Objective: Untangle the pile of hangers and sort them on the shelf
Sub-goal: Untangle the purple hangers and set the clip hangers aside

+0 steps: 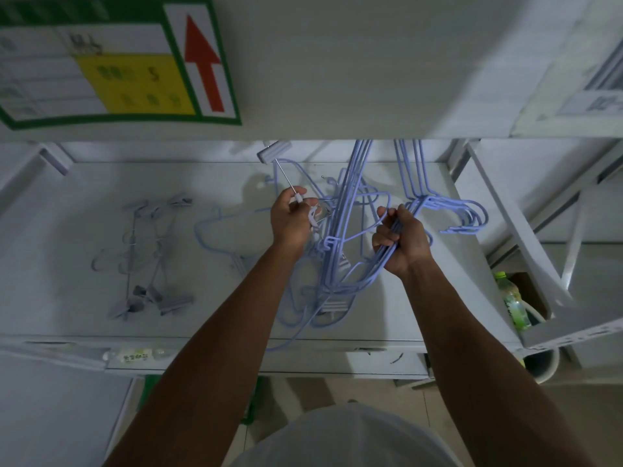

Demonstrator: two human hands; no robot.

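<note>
A tangle of light blue wire hangers (332, 261) hangs between my hands above the white shelf (84, 318). My right hand (403, 242) grips a bunch of the blue wires at their middle; their hooks (468, 217) stick out to the right. My left hand (291, 219) pinches a white clip hanger (286, 180) by its metal rod, the clip end raised toward the upper shelf. More blue hangers (409, 170) hang from above. A single blue hanger (219, 230) lies flat on the shelf left of my hands.
Several grey clip hangers (148, 257) lie in a group at the shelf's left. An upper shelf with a green and yellow sign (111, 62) overhangs the work. A green bottle (512, 301) stands in a box at the right.
</note>
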